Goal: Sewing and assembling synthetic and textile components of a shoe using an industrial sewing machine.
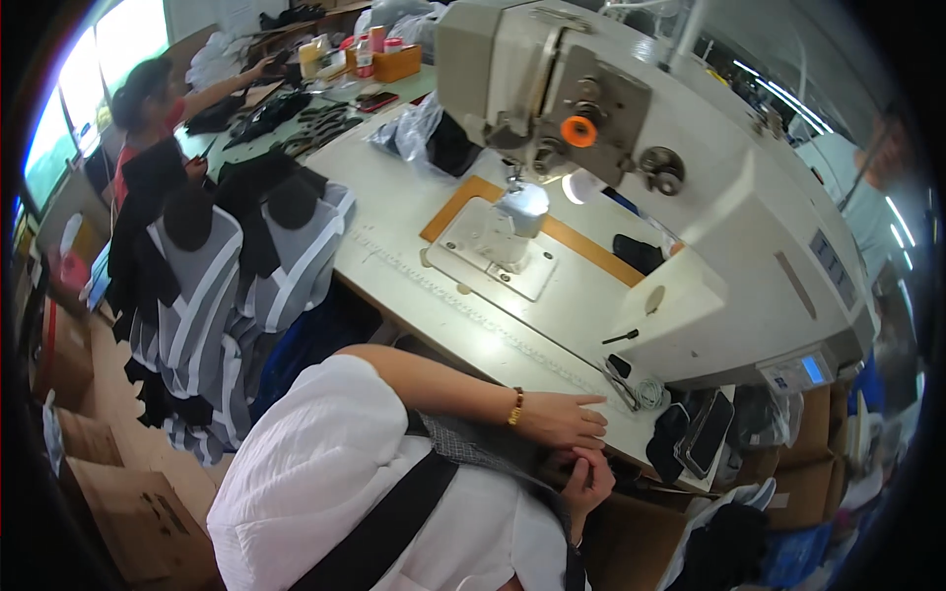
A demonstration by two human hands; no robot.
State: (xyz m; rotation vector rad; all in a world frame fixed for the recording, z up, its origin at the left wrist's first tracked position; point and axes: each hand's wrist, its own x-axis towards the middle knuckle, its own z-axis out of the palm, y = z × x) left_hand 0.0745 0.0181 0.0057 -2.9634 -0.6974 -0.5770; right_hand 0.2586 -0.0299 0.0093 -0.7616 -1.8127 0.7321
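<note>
White table (473, 340), 1 sewing machine (754, 222), plastic bag (416, 136), coiled cord (649, 395)

Lay on the pale tabletop (394, 212), near the front edge, as a loosely looped white cord (648, 395). Slanted just left of the cord as a slim tool (622, 391). Rested side by side, farther right, as a rounded black piece (669, 440) and an oblong black piece (706, 433).

Washed-out daylight reaches me from the window (128, 44) at far left, and thin ceiling tubes (798, 108) shine at right. The lamp (579, 187) on my sewing machine (788, 266) glares white on the metal fitting (527, 202) beside it; a bright patch glints off the pale table (394, 251). My left grip (557, 419) looks fairly crisp. Lines bow toward the black rim, and the far right smears softly.
</note>
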